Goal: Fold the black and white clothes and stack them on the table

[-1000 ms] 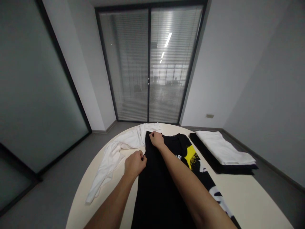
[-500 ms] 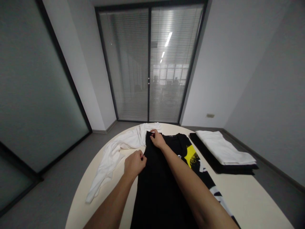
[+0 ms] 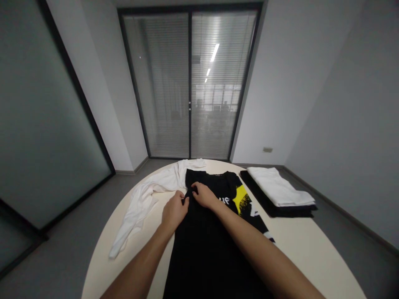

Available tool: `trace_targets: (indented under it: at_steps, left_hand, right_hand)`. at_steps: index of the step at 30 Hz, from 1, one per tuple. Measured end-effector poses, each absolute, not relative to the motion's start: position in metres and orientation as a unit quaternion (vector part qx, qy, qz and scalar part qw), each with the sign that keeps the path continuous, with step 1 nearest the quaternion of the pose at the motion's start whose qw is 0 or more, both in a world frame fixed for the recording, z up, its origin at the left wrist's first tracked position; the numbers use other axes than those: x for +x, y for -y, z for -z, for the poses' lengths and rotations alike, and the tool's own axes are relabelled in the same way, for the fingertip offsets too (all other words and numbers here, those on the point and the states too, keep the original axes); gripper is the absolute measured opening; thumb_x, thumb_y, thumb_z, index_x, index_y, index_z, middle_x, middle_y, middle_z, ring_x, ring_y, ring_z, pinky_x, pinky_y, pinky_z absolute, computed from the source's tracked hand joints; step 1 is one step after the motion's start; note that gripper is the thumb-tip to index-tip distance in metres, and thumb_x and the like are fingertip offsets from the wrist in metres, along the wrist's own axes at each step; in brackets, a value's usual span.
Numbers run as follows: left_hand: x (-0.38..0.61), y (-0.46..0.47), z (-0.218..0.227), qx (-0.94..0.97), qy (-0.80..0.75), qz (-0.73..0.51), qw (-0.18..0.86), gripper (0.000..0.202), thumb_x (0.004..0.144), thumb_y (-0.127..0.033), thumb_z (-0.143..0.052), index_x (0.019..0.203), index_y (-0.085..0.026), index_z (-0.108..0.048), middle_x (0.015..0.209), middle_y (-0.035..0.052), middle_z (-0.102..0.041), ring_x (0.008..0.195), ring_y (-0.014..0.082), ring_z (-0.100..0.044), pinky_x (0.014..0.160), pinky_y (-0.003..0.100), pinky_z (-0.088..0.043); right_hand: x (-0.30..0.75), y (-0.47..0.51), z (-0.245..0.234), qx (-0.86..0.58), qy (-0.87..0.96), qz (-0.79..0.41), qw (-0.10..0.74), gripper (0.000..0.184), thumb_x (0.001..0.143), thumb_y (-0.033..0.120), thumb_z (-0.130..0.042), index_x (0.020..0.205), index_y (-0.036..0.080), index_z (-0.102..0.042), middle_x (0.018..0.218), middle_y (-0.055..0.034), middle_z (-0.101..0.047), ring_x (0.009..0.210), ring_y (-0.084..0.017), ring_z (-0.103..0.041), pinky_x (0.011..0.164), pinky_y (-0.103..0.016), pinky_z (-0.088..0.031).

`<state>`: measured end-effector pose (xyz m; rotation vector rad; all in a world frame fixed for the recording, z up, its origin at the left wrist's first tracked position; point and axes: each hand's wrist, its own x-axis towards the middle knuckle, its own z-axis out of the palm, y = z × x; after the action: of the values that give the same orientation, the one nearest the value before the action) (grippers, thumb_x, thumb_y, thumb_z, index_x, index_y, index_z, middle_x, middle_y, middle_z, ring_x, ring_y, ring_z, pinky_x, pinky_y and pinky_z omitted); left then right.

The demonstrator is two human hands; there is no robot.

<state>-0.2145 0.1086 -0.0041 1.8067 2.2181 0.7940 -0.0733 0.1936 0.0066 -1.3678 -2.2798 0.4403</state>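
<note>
A black T-shirt (image 3: 205,245) with a yellow and white print lies lengthwise on the round cream table (image 3: 311,257), its left part folded over. My left hand (image 3: 173,211) is closed and pinches the shirt's left folded edge. My right hand (image 3: 203,195) rests close beside it on the same edge, fingers curled onto the cloth. The two hands nearly touch, a little below the shirt's collar end.
A crumpled white garment (image 3: 146,199) sprawls on the table to the left of the black shirt. At the back right lies a folded white garment (image 3: 277,187) on a folded black one (image 3: 274,207). Glass doors with blinds (image 3: 190,87) stand behind the table.
My right hand has drawn back from the shirt's far corner toward me and now sits next to my left hand. The view has shifted slightly.
</note>
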Motion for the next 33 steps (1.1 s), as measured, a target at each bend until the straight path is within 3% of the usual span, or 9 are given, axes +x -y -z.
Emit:
trace_targets:
  at_steps: [4, 8, 10, 13, 15, 18, 21, 27, 33]
  left_hand:
    - [-0.2, -0.105, 0.003, 0.592, -0.691, -0.391, 0.141, 0.02, 0.088, -0.026, -0.065, 0.101, -0.023, -0.051, 0.1, 0.0054, -0.07, 0.098, 0.0212, -0.068, 0.081, 0.028, -0.047]
    - [-0.185, -0.102, 0.005, 0.591, -0.626, -0.459, 0.219, 0.022, 0.085, -0.019, -0.064, 0.099, -0.023, -0.048, 0.101, 0.0013, -0.069, 0.071, 0.0133, -0.065, 0.068, 0.025, -0.048]
    - [-0.178, -0.101, 0.006, 0.584, -0.601, -0.479, 0.262, 0.02, 0.085, -0.017, -0.063, 0.097, -0.023, -0.048, 0.102, 0.0007, -0.07, 0.063, 0.0104, -0.062, 0.062, 0.023, -0.048]
    - [-0.17, -0.098, 0.005, 0.572, -0.582, -0.494, 0.3, 0.018, 0.083, -0.018, -0.064, 0.092, -0.021, -0.048, 0.104, 0.0026, -0.071, 0.065, 0.0099, -0.063, 0.062, 0.022, -0.049]
    - [-0.164, -0.096, 0.003, 0.569, -0.575, -0.492, 0.322, 0.019, 0.081, -0.017, -0.065, 0.089, -0.021, -0.047, 0.108, 0.0043, -0.071, 0.067, 0.0098, -0.064, 0.062, 0.022, -0.05]
    - [-0.159, -0.093, 0.0, 0.585, -0.556, -0.473, 0.352, 0.021, 0.078, -0.01, -0.065, 0.086, -0.02, -0.049, 0.114, 0.0055, -0.069, 0.075, 0.0109, -0.066, 0.065, 0.022, -0.052]
    - [-0.161, -0.089, -0.002, 0.648, -0.503, -0.442, 0.363, 0.021, 0.08, -0.002, -0.056, 0.09, -0.02, -0.057, 0.115, 0.0063, -0.068, 0.086, 0.0136, -0.067, 0.073, 0.025, -0.055]
    - [-0.182, -0.077, -0.016, 0.881, -0.361, -0.211, 0.219, 0.049, 0.081, 0.003, -0.049, 0.11, -0.028, -0.074, 0.136, 0.0033, -0.06, 0.128, 0.0226, -0.053, 0.111, 0.039, -0.041]
    - [-0.189, -0.071, -0.027, 0.894, -0.368, -0.139, 0.215, 0.024, 0.085, -0.014, -0.067, 0.101, -0.028, -0.078, 0.147, 0.0041, -0.05, 0.135, 0.0269, -0.048, 0.113, 0.039, -0.038]
  right_hand:
    - [-0.063, -0.184, -0.005, -0.542, 0.736, -0.292, 0.283, 0.021, 0.097, 0.031, -0.054, 0.105, 0.018, -0.068, 0.102, -0.009, -0.072, 0.096, -0.02, -0.067, 0.086, -0.029, -0.047]
    - [-0.056, -0.185, -0.012, -0.551, 0.686, -0.382, 0.283, 0.039, 0.101, 0.048, -0.045, 0.101, 0.015, -0.067, 0.086, -0.0068, -0.071, 0.071, -0.015, -0.066, 0.067, -0.025, -0.05]
    - [-0.052, -0.187, -0.017, -0.547, 0.676, -0.41, 0.276, 0.04, 0.097, 0.052, -0.051, 0.1, 0.015, -0.067, 0.081, -0.0049, -0.069, 0.065, -0.014, -0.063, 0.058, -0.023, -0.049]
    - [-0.047, -0.189, -0.022, -0.537, 0.651, -0.464, 0.268, 0.04, 0.085, 0.044, -0.072, 0.11, 0.013, -0.064, 0.081, -0.0031, -0.067, 0.064, -0.013, -0.061, 0.052, -0.02, -0.047]
    - [-0.045, -0.191, -0.022, -0.537, 0.638, -0.486, 0.261, 0.052, 0.078, 0.03, -0.079, 0.122, 0.011, -0.059, 0.081, -0.0023, -0.066, 0.063, -0.012, -0.059, 0.049, -0.019, -0.045]
    - [-0.04, -0.194, -0.018, -0.541, 0.637, -0.487, 0.255, 0.06, 0.076, 0.017, -0.076, 0.132, 0.007, -0.054, 0.077, -0.0015, -0.064, 0.06, -0.011, -0.057, 0.048, -0.019, -0.044]
    - [-0.032, -0.198, -0.012, -0.538, 0.639, -0.485, 0.258, 0.056, 0.08, 0.016, -0.071, 0.133, 0.008, -0.055, 0.074, -0.001, -0.064, 0.059, -0.011, -0.057, 0.05, -0.019, -0.044]
    - [-0.016, -0.198, -0.005, -0.532, 0.651, -0.472, 0.266, 0.054, 0.084, 0.019, -0.069, 0.136, 0.01, -0.054, 0.08, -0.0002, -0.064, 0.061, -0.01, -0.055, 0.053, -0.02, -0.044]
    - [-0.001, -0.182, 0.0, -0.503, 0.739, -0.368, 0.256, 0.061, 0.08, 0.025, -0.076, 0.136, 0.01, -0.054, 0.089, -0.0025, -0.066, 0.078, -0.015, -0.062, 0.073, -0.026, -0.048]
